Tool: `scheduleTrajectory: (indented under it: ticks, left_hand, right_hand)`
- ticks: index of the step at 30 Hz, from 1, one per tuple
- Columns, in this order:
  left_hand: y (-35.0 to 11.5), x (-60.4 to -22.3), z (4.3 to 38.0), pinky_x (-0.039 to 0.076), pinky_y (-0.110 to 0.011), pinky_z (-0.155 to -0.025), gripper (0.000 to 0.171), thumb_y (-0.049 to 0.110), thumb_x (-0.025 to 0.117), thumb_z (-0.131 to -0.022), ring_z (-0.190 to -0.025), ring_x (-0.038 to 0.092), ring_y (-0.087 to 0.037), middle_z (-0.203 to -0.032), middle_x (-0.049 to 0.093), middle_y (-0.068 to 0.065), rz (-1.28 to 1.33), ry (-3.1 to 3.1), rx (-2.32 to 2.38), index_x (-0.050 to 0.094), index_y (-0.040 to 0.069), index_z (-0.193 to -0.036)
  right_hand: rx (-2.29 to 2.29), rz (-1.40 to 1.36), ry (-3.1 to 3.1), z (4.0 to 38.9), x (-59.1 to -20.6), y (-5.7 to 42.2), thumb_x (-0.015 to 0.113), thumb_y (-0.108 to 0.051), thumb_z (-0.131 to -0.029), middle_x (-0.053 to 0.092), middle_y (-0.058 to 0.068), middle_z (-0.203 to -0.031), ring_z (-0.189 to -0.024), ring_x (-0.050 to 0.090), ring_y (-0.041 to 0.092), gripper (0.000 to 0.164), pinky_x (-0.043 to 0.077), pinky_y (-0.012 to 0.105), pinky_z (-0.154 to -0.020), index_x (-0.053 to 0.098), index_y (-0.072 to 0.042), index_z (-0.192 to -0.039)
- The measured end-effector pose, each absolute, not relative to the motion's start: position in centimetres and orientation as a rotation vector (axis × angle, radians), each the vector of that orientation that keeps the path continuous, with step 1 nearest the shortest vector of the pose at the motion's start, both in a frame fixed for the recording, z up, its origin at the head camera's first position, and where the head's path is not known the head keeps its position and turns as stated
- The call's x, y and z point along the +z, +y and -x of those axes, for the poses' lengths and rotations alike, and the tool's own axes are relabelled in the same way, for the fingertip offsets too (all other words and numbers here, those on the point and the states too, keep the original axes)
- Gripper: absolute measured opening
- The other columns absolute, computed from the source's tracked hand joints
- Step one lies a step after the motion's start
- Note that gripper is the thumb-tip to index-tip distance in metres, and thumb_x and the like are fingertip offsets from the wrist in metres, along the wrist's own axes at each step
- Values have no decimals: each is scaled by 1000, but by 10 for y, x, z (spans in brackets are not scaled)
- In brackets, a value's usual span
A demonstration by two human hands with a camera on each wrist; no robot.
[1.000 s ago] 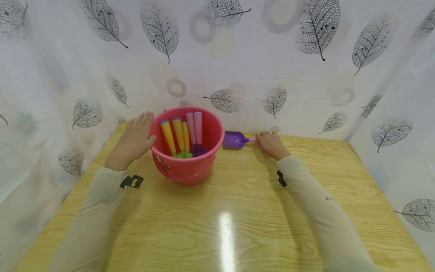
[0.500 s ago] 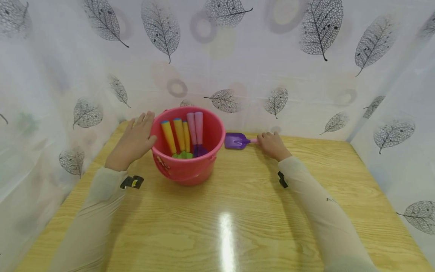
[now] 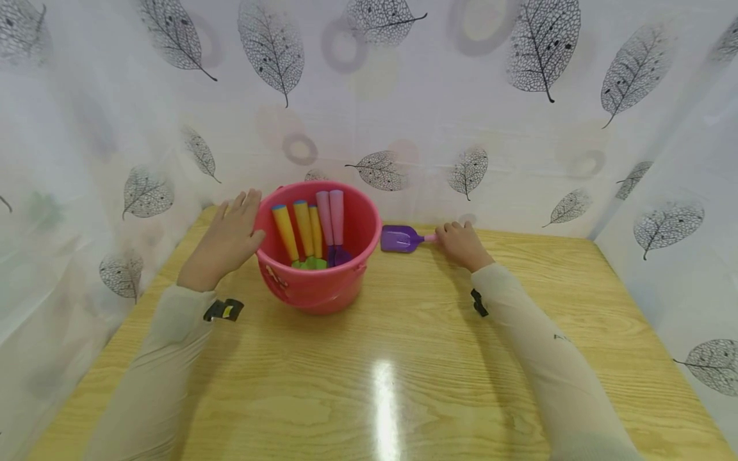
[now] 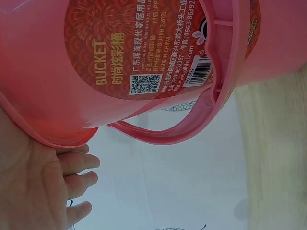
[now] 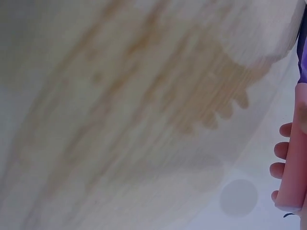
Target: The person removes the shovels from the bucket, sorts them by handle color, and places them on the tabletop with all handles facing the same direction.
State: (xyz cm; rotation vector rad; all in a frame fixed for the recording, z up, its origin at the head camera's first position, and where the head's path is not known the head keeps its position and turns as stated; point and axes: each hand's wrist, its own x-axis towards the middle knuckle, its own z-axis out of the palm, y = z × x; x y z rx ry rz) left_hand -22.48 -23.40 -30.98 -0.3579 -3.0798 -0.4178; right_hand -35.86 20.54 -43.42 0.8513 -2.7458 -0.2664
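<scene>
Two sleeves over wood tbl. L hand, fingers straight, touching rim of red bucket, upright w/ yellow-handled tools & pink-handled tools inside. R hand grips purple shovel by pink hndl, just R of bucket. Leaf-print sheet behind.

Leaf-printed sheeting, wooden table (glossy)

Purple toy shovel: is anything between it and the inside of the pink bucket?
Yes, the side of the pink bucket itself: in the head view the purple toy shovel is outside, to its right. Nothing else visible stands between them.
</scene>
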Motion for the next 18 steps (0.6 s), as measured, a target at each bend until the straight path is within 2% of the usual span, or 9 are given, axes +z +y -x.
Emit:
scheduleTrajectory:
  ticks: [14,18]
  left_hand:
    - [-233,-308,223,2,-58,-117,67,19,36,-94,-144,5,-43,-155,8,-26,349,-3084,-420,6,-7,-148]
    - [-232,-308,223,2,-58,-117,66,20,35,-95,-144,5,-43,-156,8,-26,346,-3089,-419,5,-7,-148]
  right_hand:
    - [-318,-891,-2695,359,-434,205,50,-19,-95,60,16,-83,-79,59,34,19,45,44,-67,52,-1,-92]
    - [-325,-888,-2703,359,-434,205,48,-16,-95,61,17,-86,-82,60,35,17,46,46,-70,53,0,-94]
